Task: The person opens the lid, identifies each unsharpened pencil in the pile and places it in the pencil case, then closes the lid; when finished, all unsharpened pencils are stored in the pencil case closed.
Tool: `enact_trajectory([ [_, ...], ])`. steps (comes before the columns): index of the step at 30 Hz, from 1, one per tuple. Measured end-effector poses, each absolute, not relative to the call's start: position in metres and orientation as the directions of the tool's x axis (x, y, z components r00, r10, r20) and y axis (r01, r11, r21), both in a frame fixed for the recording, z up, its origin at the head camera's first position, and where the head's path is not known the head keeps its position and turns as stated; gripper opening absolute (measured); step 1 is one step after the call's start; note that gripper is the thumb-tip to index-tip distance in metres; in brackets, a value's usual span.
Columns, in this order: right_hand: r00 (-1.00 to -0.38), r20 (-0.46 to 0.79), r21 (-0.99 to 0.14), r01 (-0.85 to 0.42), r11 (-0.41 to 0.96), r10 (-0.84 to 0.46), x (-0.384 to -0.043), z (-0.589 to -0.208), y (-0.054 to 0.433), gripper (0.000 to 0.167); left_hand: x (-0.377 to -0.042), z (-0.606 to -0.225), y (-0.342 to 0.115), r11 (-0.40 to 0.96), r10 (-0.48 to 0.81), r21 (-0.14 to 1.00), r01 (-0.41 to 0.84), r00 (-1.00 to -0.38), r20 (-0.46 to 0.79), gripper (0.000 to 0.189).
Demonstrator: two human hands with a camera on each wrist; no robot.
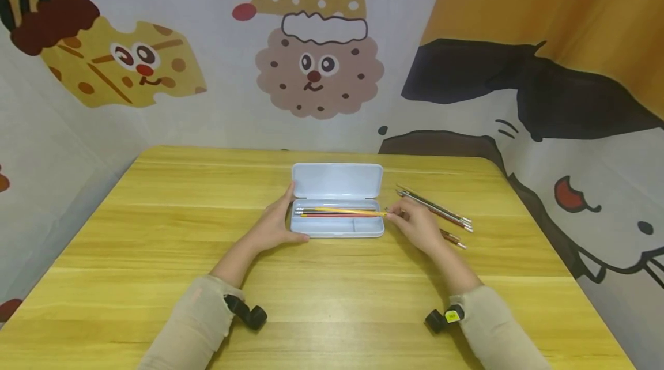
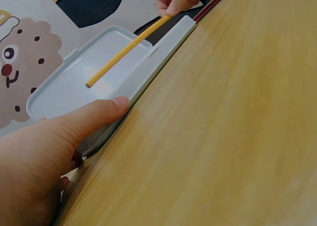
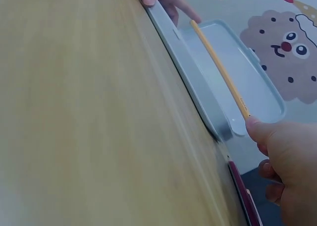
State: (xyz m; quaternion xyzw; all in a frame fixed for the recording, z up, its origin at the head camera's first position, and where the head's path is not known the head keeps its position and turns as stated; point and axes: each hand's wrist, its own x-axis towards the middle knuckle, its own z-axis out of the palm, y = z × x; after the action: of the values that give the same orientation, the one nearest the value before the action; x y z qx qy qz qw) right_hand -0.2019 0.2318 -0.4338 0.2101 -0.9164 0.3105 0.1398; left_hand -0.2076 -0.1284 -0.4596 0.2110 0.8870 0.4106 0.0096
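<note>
A person's left hand (image 1: 272, 226) grips the near end of an open white pencil case (image 1: 324, 227), thumb against the front wall, while the right hand (image 1: 417, 225) pinches one end of a yellow pencil (image 2: 129, 51) between thumb and fingers. The pencil reaches from the right hand's fingertips toward the left hand, held above the tray of the case, which sits between the two hands. The hinged lid (image 1: 337, 181) stands raised on the far side of the tray, beyond the left hand's thumb. Below the held pencil, more pencils lie in the tray's long compartment, their silvery ends toward the left hand; a small divider (image 1: 354, 225) rises nearer the right hand. Further loose pencils (image 1: 438, 206) rest on the wood-grain table (image 1: 337, 295) just beyond and to the right of the right hand, with others partly hidden behind it. Past both hands hangs a cloth printed with a cookie character (image 1: 320, 85) in a dotted cap.
</note>
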Motion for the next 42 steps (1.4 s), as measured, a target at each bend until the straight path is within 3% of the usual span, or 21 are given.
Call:
enact_trajectory([
  [13,-0.864,0.364,-0.514,-0.498,0.698,-0.348,-0.216,-0.439,0.206,0.007,-0.206,-0.458,-0.128,0.566,0.384,0.738,0.368,-0.91,0.158,0.138],
  [34,-0.913,0.207,-0.554,-0.405,0.727,-0.351,-0.226,-0.438,0.197,0.01,-0.207,-0.458,-0.128,0.58,0.385,0.728,0.365,-0.911,0.15,0.137],
  [42,-0.913,0.213,-0.559,-0.406,0.723,-0.348,-0.225,-0.437,0.199,0.01,-0.207,-0.458,-0.128,0.582,0.379,0.732,0.355,-0.914,0.142,0.136],
])
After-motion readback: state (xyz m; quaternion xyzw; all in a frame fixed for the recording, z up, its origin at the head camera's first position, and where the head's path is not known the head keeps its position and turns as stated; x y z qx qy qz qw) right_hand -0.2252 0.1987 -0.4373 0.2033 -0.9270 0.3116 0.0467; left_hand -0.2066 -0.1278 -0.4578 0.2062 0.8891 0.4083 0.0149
